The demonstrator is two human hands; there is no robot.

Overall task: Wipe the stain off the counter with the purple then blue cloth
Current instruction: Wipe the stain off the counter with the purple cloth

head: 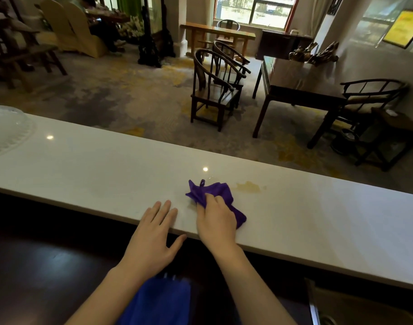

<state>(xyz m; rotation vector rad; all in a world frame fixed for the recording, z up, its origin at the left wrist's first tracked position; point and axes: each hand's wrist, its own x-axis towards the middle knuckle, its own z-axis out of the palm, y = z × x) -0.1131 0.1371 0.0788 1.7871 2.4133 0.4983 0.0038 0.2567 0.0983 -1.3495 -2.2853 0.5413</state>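
Head camera, looking down, counter (83,165) close.

The blue cloth (158,301) lies partly hidden beneath the forearms, cut off below.

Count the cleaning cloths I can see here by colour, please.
Purple cloth: 1, on the white counter under the right hand, beside the yellowish stain.
Blue cloth: 1, low down below the left hand.
Total: 2 cloths.
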